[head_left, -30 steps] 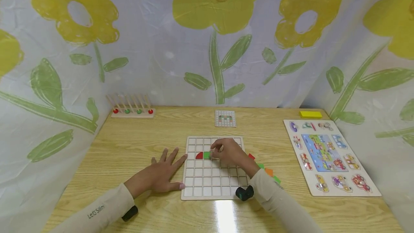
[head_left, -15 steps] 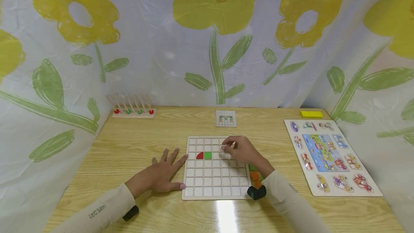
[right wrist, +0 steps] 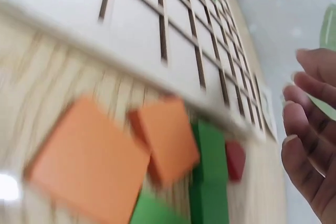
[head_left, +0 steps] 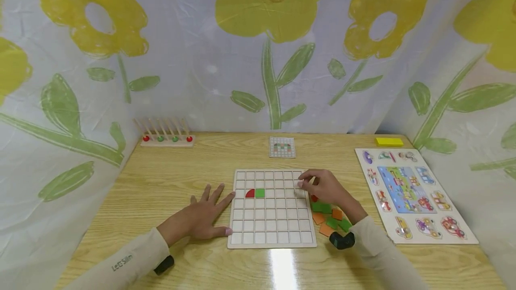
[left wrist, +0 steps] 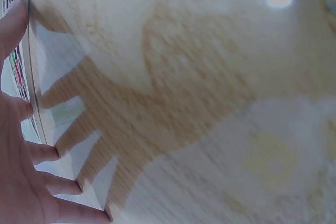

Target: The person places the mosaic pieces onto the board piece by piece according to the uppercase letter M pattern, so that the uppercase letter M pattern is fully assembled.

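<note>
A white grid board [head_left: 271, 226] lies on the table. In one row on its left part sit a red quarter-circle tile [head_left: 250, 194] and, right beside it, a green square tile [head_left: 260, 193]. My left hand [head_left: 203, 218] rests on the table with fingers spread; thumb and a fingertip touch the board's left edge. My right hand [head_left: 324, 187] hovers by the board's upper right edge, fingers loosely bent. In the right wrist view no tile shows in its fingers [right wrist: 296, 119]. Below it lie loose tiles, among them an orange tile [right wrist: 89, 156] and a green tile [right wrist: 211, 153].
A small pattern card [head_left: 282, 147] lies behind the board. At the right is a knobbed picture puzzle [head_left: 413, 232], with a yellow block [head_left: 389, 142] behind it. A peg stand with beads [head_left: 167, 143] stands back left. A flowered curtain [head_left: 185, 57] encloses the table.
My right hand has drawn away from the green square tile, moving right across the board to its edge. The loose tiles have come into sight. My left hand stays in place.
</note>
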`<control>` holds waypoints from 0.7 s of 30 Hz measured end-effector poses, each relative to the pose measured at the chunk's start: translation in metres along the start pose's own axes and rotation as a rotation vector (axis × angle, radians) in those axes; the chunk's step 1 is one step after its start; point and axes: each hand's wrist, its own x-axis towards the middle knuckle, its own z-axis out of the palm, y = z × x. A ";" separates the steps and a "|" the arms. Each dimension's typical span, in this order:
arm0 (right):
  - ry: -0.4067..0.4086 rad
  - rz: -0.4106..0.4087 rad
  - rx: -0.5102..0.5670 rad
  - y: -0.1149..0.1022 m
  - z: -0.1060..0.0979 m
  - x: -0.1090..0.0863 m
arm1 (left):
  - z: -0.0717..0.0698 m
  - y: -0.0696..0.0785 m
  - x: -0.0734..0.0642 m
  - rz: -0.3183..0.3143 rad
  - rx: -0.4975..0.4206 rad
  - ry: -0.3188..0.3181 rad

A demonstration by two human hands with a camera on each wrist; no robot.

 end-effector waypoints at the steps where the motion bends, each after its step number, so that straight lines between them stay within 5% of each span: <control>1: -0.009 0.000 0.000 0.003 -0.002 -0.003 | 0.000 0.000 0.000 0.000 -0.001 0.002; 21: -0.163 -0.053 -0.003 0.054 -0.040 -0.068 | 0.003 -0.001 0.002 -0.003 0.008 0.014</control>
